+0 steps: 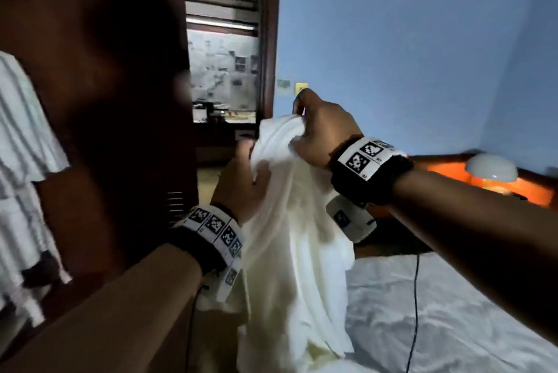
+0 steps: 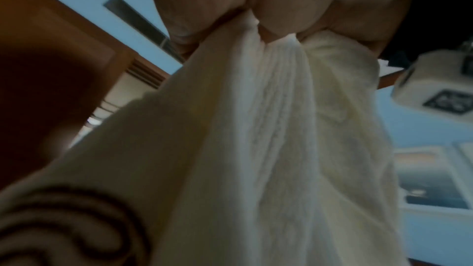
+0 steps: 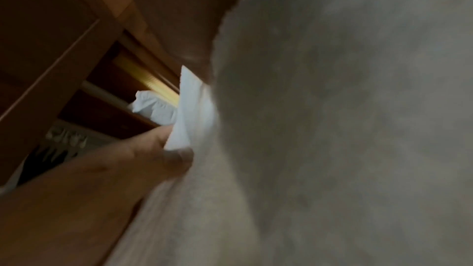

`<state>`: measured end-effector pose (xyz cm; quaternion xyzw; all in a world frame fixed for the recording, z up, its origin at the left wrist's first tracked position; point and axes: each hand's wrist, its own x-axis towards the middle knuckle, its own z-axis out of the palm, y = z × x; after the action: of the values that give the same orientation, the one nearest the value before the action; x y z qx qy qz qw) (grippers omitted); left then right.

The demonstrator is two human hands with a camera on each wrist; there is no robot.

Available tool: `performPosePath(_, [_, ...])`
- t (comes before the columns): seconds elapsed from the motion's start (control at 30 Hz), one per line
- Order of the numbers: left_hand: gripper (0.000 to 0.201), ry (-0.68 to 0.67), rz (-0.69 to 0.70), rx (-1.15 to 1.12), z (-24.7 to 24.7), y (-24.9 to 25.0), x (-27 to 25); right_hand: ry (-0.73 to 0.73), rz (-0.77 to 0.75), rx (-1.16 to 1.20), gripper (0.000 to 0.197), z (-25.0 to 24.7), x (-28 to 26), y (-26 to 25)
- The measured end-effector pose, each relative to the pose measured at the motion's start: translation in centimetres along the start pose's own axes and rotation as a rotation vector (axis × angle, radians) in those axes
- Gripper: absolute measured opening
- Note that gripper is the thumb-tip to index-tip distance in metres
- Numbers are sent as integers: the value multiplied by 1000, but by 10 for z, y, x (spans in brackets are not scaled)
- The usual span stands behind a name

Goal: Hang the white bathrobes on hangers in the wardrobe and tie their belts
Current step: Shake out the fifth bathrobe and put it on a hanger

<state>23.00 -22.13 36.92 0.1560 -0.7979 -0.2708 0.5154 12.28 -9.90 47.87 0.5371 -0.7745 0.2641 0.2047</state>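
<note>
A white bathrobe (image 1: 290,221) hangs in folds from both my hands in front of me, its lower part reaching the bed. My left hand (image 1: 241,179) grips its bunched top from the left; the left wrist view shows the fingers (image 2: 276,17) clenched in the cloth (image 2: 268,128). My right hand (image 1: 317,131) holds the top edge from the right, with a thumb (image 3: 163,159) pressing the white fabric (image 3: 332,128). A second white robe (image 1: 21,161) hangs at the far left inside the dark wooden wardrobe (image 1: 120,100). No hanger shows in my hands.
The bed with a white sheet (image 1: 453,312) lies at lower right, with a black cable (image 1: 415,297) across it. A lit lamp (image 1: 490,168) stands on an orange-lit headboard ledge. Blue wall to the right; an open doorway (image 1: 223,70) lies straight ahead.
</note>
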Motion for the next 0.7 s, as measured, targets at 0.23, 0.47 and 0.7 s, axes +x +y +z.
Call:
performPosePath(0.23, [72, -69, -217, 392, -19, -123, 13, 90, -58, 138, 25, 67, 134, -31])
performPosePath(0.47, [29, 75, -344, 658, -88, -242, 105, 33, 8, 257, 22, 170, 252, 11])
performPosePath(0.7, [29, 264, -310, 784, -136, -293, 267, -76, -75, 211, 47, 256, 374, 37])
